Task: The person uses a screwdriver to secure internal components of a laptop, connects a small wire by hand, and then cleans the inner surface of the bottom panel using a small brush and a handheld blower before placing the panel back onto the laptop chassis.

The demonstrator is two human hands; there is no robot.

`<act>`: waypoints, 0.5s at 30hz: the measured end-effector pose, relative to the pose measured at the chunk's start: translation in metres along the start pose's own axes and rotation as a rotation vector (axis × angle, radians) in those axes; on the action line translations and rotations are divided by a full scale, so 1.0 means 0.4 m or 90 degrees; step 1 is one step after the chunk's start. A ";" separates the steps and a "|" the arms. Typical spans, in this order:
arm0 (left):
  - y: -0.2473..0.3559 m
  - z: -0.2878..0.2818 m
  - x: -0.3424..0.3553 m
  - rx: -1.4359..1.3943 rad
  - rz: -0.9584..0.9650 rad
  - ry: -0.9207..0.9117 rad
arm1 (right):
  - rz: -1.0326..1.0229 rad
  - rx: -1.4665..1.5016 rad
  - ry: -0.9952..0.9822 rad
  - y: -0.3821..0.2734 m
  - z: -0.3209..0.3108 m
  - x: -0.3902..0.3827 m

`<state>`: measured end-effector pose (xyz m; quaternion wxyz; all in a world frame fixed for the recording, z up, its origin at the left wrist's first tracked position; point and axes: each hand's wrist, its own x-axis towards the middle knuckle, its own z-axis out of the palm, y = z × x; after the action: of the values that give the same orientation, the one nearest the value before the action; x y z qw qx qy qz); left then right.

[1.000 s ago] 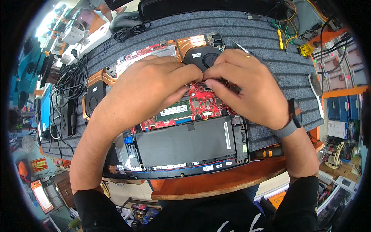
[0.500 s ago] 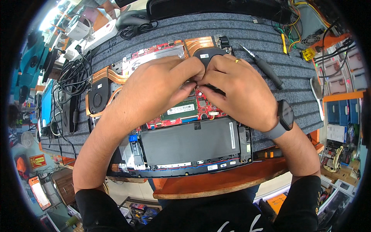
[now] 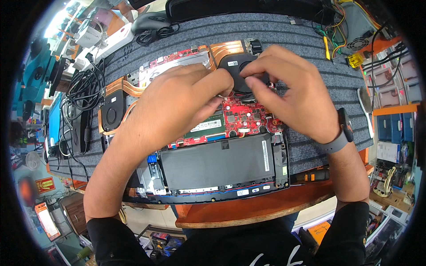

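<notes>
An opened laptop lies in front of me, showing a red circuit board (image 3: 248,113), a green memory module (image 3: 208,126) and a wide black battery (image 3: 215,164). My left hand (image 3: 182,97) reaches over the board, its thumb and fingers closed near the lower edge of the right cooling fan (image 3: 233,66). Whatever those fingertips hold is hidden. Over that fan's right side is my right hand (image 3: 293,88), thumb and forefinger slightly apart, with nothing visible between them. The left cooling fan (image 3: 112,113) sits at the laptop's other end, joined to copper heat pipes (image 3: 128,86).
A ribbed grey mat (image 3: 328,142) lies under the laptop. Coiled black cables (image 3: 84,86) and a power strip (image 3: 117,40) are at left. A mouse (image 3: 151,22) sits at the back, a white-handled brush (image 3: 365,111) at right, and an orange-and-black tool (image 3: 315,174) near the front edge.
My right hand has moved up and right, away from my left hand, and its fingers have parted. More red board shows; the screwdriver is now hidden behind my right hand. The left hand barely moved.
</notes>
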<state>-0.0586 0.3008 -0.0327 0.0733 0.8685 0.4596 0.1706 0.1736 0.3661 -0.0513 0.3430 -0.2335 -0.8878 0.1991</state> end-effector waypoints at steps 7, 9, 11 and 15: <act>0.024 -0.023 0.026 0.117 0.109 -0.025 | 0.021 -0.030 -0.005 0.002 -0.039 -0.010; 0.033 -0.026 0.035 0.115 0.105 -0.044 | 0.023 -0.031 -0.005 0.001 -0.042 -0.012; 0.038 -0.027 0.040 0.099 0.095 -0.054 | 0.022 -0.032 -0.008 -0.001 -0.045 -0.013; 0.044 -0.018 0.041 0.070 0.039 -0.057 | 0.007 -0.014 -0.018 -0.005 -0.038 -0.015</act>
<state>-0.0392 0.3041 -0.0174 0.0411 0.8917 0.4375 0.1082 0.1877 0.3641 -0.0432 0.3268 -0.2394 -0.8934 0.1944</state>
